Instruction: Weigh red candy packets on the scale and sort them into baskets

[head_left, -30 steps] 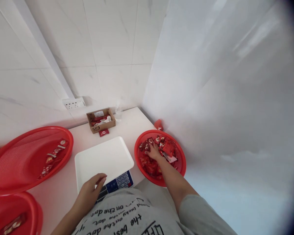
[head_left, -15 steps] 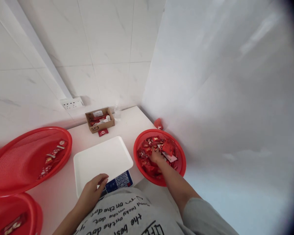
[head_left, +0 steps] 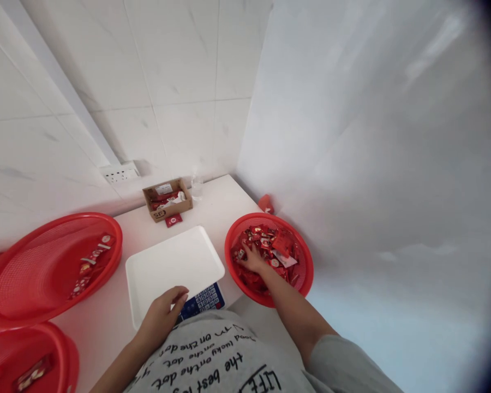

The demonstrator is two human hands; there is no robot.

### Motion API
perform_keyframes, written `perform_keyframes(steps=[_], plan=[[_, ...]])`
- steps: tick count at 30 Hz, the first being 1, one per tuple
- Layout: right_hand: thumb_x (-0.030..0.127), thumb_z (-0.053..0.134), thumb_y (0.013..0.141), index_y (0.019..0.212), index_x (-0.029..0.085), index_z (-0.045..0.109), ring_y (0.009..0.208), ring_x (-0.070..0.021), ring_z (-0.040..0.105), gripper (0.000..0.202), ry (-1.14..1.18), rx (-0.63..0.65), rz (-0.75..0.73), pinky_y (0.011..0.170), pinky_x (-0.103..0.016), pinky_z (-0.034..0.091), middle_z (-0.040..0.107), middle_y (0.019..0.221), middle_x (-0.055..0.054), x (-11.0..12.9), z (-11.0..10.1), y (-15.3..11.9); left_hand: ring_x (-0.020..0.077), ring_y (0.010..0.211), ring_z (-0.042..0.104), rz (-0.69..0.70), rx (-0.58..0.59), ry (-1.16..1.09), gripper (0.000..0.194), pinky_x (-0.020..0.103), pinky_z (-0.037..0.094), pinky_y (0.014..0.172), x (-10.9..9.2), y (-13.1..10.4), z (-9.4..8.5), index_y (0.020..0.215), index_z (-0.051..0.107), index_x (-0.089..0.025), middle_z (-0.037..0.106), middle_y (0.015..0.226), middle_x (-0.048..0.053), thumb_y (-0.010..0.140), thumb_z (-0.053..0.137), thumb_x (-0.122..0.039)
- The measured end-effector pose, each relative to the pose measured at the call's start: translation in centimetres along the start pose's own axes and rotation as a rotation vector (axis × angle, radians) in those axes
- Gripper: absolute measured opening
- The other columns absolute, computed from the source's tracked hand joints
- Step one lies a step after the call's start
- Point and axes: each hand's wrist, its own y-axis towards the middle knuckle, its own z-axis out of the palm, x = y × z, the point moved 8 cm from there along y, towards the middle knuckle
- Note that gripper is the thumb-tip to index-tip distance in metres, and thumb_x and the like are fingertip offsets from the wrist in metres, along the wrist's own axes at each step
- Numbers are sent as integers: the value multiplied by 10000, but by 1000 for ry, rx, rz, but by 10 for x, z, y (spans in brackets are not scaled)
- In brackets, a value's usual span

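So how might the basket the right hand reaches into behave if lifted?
The red basket probably flexes a little, given its perforated wall. Its many loose red packets likely add weight and may slide if it tilts.

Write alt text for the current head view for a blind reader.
A person's right hand is among red packets in a round red basket; the left hand is by a white tray and blue keypad. Two more red baskets are at left, a cardboard box behind the tray.
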Motion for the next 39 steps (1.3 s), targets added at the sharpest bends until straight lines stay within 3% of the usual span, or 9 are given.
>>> perform_keyframes(steps=[3,8,13,20,24,27,31,34,39], plan=[[337,652,688,1347,272,347,1316,-394,213,729,-17,-37,63,1001,-573,203,146,1479,-163,6,8,1,172,811,634,-2,10,8,270,299,502,771,2,-1,1,907,628,-241,697,886,6,833,425,-402],[190,551,721,1151,229,526,1139,-283,469,433,61,-129,2,952,-400,337,462,1284,-127,18,5,-1,175,814,637,-32,-21,0,272,308,506,769,10,-4,-2,914,630,-234,701,893,13,819,439,-403],[139,466,704,1016,208,557,941,-214,582,332,260,-286,1,846,-330,424,624,1018,-60,1,-30,-2,169,815,641,-49,-28,-5,278,296,508,761,18,-7,-4,921,631,-225,699,891,14,823,432,-391],[325,519,694,997,186,513,826,-214,610,333,558,-495,25,744,-357,489,633,938,-57,-14,-71,-21,162,831,636,-55,-15,-3,267,281,493,760,26,-5,1,936,624,-213,695,901,24,827,433,-365],[416,575,697,1035,207,506,697,-172,617,404,741,-409,-41,619,-302,519,634,849,-23,26,-64,-32,164,846,625,-65,-4,27,266,294,477,788,29,-4,4,949,616,-197,684,916,37,838,419,-338],[430,626,680,1043,227,525,683,-153,618,428,983,-181,-131,568,-267,528,635,859,-17,81,-42,-39,167,852,617,-90,-13,62,263,302,470,798,36,-4,5,958,613,-193,678,909,39,841,415,-320],[426,570,751,1216,237,454,800,-157,638,516,1004,102,-228,604,-261,544,637,1015,-48,139,-8,-46,167,882,609,-95,-20,100,253,306,468,819,46,-8,5,972,609,-198,667,934,39,846,416,-304],[395,554,767,1245,237,458,902,-173,626,512,829,101,-268,705,-301,549,611,1124,-65,141,4,-43,181,975,585,-85,-35,137,253,331,460,875,53,-14,4,999,603,-195,651,1009,52,851,419,-284],[325,542,760,1106,189,580,998,-214,604,375,681,-41,-271,839,-372,509,623,1139,-91,103,-3,-40,226,1171,476,2,-109,267,320,416,387,1005,58,-16,5,1138,556,-187,561,1219,94,840,464,-256]])
